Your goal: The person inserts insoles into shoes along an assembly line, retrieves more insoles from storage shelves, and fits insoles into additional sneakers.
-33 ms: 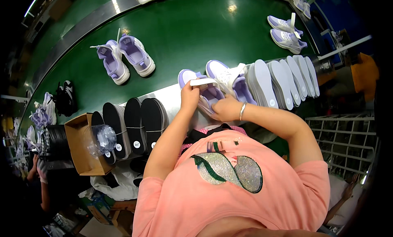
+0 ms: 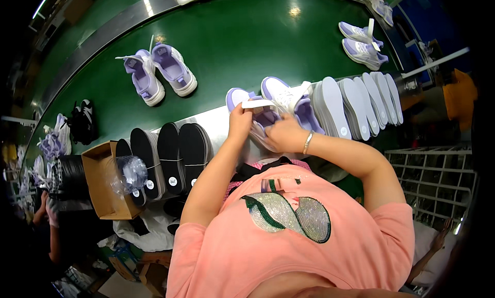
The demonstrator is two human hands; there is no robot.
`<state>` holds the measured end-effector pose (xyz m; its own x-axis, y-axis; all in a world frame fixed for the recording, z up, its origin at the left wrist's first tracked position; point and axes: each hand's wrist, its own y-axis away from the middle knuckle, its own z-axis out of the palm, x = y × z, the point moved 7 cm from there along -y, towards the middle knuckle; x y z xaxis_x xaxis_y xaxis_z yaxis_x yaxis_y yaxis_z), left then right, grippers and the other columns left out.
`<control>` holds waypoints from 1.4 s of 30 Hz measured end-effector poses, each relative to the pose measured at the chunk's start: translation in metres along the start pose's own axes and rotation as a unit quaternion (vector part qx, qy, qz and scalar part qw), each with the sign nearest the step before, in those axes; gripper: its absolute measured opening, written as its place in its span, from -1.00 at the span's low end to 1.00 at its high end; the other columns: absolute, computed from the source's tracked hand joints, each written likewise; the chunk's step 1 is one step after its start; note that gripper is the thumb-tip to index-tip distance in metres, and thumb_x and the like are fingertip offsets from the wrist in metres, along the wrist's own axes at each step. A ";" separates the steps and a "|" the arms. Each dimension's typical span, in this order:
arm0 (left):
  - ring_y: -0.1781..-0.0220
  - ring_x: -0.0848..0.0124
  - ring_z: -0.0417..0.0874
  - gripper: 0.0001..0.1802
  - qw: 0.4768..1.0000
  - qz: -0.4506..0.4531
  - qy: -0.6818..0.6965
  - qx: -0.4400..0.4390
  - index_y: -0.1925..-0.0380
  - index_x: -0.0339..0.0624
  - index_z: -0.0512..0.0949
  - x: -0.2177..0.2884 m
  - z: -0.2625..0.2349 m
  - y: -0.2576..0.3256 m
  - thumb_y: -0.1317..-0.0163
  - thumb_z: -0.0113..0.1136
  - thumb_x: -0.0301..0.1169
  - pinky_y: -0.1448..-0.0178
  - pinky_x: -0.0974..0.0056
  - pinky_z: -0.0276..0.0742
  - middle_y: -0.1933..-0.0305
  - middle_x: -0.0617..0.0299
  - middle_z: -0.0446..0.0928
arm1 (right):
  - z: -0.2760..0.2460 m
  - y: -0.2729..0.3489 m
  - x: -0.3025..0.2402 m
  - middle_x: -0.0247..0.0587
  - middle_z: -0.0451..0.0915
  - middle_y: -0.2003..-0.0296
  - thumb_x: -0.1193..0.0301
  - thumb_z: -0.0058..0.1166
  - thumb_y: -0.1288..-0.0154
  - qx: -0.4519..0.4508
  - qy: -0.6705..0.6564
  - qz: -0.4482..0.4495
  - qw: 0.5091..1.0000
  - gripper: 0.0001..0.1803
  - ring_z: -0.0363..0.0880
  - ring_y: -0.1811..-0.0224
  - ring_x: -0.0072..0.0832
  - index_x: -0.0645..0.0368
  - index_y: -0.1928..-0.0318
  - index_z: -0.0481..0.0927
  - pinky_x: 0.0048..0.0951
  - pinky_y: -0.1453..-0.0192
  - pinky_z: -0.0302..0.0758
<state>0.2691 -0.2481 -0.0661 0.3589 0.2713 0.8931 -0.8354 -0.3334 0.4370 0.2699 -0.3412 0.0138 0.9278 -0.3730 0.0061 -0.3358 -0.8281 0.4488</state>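
Note:
A white and lilac sneaker [image 2: 235,96] lies toe-away in front of me at the table's near edge. My left hand [image 2: 239,122] is closed on its left side, next to a raised white strap [image 2: 258,104]. My right hand [image 2: 283,134], with a silver bracelet at the wrist, is bent at the shoe's opening. Its fingertips reach inside and are partly hidden, so whether they hold an insole does not show. Against it on the right stands the matching sneaker [image 2: 276,88], its strap up and lilac lining showing.
Grey-white insoles [image 2: 331,105] stand in stacks to the right. Bundled black insoles [image 2: 170,154] and an open cardboard box [image 2: 100,182] with clear plastic are at left. Finished-looking sneaker pairs [image 2: 175,71] sit on the green surface [image 2: 242,40]. A wire rack [image 2: 433,179] is at right.
My right hand has shifted slightly, its fingers now farther over the shoe's opening. My left hand keeps its grip. The whole view has moved a little.

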 end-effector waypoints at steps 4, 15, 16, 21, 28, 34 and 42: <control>0.70 0.61 0.21 -0.63 0.994 -0.008 0.108 -0.003 0.49 -0.25 0.47 0.001 0.000 -0.001 -0.21 -0.16 -0.18 0.63 0.47 0.11 0.68 0.39 0.32 | -0.035 -0.011 0.023 -0.34 0.40 0.50 0.43 -0.10 0.08 0.366 -0.004 -0.033 0.930 -0.92 0.41 0.42 -0.41 0.11 0.48 0.41 -0.42 0.33 0.29; 0.49 0.59 0.42 -0.71 0.994 0.080 0.076 -0.007 0.43 -0.29 0.50 0.028 -0.031 -0.015 -0.18 -0.08 -0.27 0.37 0.49 0.33 0.52 0.31 0.47 | -0.022 -0.024 0.051 -0.50 0.39 0.50 0.40 0.00 -0.11 0.096 -0.737 -0.024 0.669 -0.87 0.29 0.42 -0.73 0.21 0.39 0.46 -0.68 0.27 0.27; 0.44 0.54 0.42 -0.70 0.994 0.104 0.024 0.010 0.46 -0.31 0.49 0.034 -0.040 -0.013 -0.17 -0.07 -0.27 0.32 0.44 0.33 0.49 0.26 0.46 | -0.020 -0.020 0.055 -0.50 0.39 0.48 0.41 -0.01 -0.12 0.114 -0.703 0.004 0.702 -0.87 0.29 0.41 -0.74 0.22 0.39 0.46 -0.69 0.28 0.27; 0.30 0.21 0.44 -0.71 0.795 0.442 -0.344 0.235 0.23 -0.25 0.39 0.110 -0.046 0.066 -0.03 0.07 -0.36 0.19 0.25 0.36 0.31 0.04 0.42 | -0.032 0.011 0.047 -0.39 0.38 0.53 0.47 -0.05 -0.10 0.222 -0.640 0.052 0.734 -0.89 0.29 0.47 -0.67 0.28 0.40 0.41 -0.63 0.35 0.28; 0.40 0.23 0.57 -0.81 0.966 0.204 -0.109 -0.115 0.30 -0.30 0.41 0.082 0.004 0.097 -0.06 -0.01 -0.47 0.28 0.29 0.42 0.46 0.07 0.53 | -0.048 0.047 0.020 -0.24 0.41 0.46 0.49 -0.05 -0.10 0.285 -0.536 0.014 0.795 -0.87 0.40 0.40 -0.52 0.29 0.34 0.40 -0.56 0.27 0.33; 0.30 0.41 0.50 -0.83 0.791 0.301 -0.325 0.423 0.39 -0.28 0.48 0.133 -0.169 0.162 -0.17 -0.06 -0.41 0.15 0.38 0.39 0.38 0.19 0.49 | -0.020 0.083 0.068 -0.15 0.44 0.49 0.49 -0.03 -0.06 0.361 -0.432 0.102 0.820 -0.90 0.40 0.43 -0.27 0.26 0.40 0.46 -0.42 0.37 0.32; 0.18 0.15 0.47 -0.71 0.353 0.092 -0.626 0.689 0.23 -0.26 0.44 0.131 -0.255 0.240 -0.08 0.03 -0.33 0.12 0.21 0.34 0.19 0.03 0.46 | -0.029 0.066 0.022 -0.10 0.47 0.49 0.44 -0.07 -0.06 0.320 -0.349 0.005 0.881 -0.87 0.43 0.37 -0.18 0.24 0.39 0.48 -0.28 0.30 0.35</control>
<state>0.0096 -0.0628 0.1283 0.9751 -0.1934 -0.1088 -0.2052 -0.5988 -0.7742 0.2730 -0.3922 0.0692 0.6729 -0.3630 -0.6445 -0.5735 -0.8063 -0.1446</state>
